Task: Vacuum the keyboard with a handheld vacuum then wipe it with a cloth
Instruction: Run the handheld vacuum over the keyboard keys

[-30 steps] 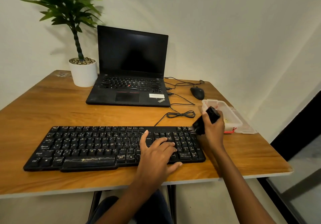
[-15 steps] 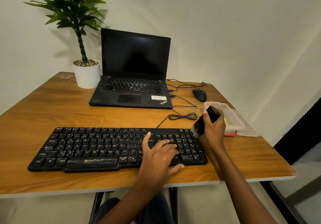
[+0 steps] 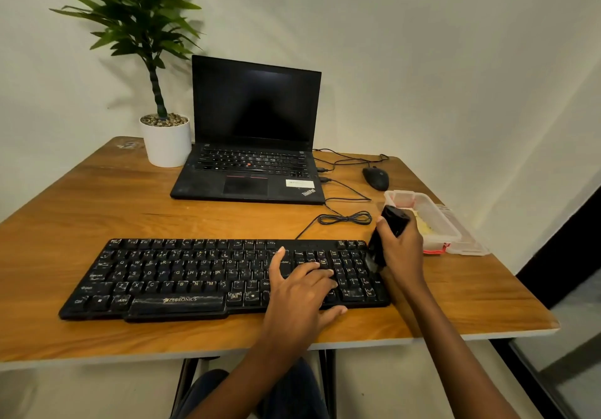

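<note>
While left hand (image 3: 300, 291) presses ZEBRONICS keyboard (image 3: 169, 275), fingers (image 3: 317, 266) apart, right hand (image 3: 403, 249) clamps vacuum (image 3: 393, 218) (ThinkPad (image 3: 247, 171) behind)

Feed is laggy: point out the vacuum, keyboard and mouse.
vacuum (image 3: 395, 218), head view, top end of its black body.
keyboard (image 3: 177, 300), head view, space bar.
mouse (image 3: 376, 178), head view, top shell.

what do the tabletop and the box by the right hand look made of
Tabletop: likely wood-grain laminate, smooth with slight sheen; streaky grain, pale edge band. Box: clear plastic, probably; its walls are translucent, with a red clasp.
</note>
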The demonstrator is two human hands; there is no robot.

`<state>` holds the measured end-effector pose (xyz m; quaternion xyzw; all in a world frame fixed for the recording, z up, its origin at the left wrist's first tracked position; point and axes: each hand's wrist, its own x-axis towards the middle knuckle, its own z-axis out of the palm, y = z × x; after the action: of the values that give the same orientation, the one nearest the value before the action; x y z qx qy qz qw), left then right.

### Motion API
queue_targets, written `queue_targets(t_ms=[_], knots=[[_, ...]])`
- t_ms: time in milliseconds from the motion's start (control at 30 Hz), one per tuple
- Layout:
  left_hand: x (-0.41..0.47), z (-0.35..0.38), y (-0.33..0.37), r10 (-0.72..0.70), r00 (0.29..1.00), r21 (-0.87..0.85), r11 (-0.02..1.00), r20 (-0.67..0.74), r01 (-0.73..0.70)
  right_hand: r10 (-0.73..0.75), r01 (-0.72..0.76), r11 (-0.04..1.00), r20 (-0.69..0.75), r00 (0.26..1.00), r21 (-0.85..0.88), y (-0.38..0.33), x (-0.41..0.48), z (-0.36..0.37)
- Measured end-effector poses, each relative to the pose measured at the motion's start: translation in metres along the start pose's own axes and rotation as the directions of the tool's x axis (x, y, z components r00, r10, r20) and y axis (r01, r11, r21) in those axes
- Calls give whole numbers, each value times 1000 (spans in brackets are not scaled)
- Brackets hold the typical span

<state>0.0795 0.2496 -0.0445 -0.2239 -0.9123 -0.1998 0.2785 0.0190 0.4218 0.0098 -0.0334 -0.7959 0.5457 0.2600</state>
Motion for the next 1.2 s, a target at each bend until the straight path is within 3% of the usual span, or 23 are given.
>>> queue_targets(t_ms=[133,333,467,667,900,1033,1200], knots=[[1,-1,0,-9,1000,9,1000,10,9,0,3,998,-52,999,60,2,-8,2],[1,-1,0,-8,1000,8,1000,-1,8,24,-23,999,-10,1000,45,4,-15,-21],[2,0,-1,-5,1000,3,1000,-1,5,40,-40,998,0,999,-49,3,7,-3],[2,1,-1,-6,1000,-11,1000,3,6,38,-41,998,-81,996,-43,3,31,25],[-1,0,-1,-3,1000,-28,1000,-4,3,79,-79,997,-4,997,-11,10,10,-4],[0,-1,-1,-9,1000,-27,1000,1,9,86,-81,991,45,995,-103,11,14,-6],[0,-2,0,-4,1000,-28,1000,3,4,48,-48,988,-7,999,-150,7,30,17]])
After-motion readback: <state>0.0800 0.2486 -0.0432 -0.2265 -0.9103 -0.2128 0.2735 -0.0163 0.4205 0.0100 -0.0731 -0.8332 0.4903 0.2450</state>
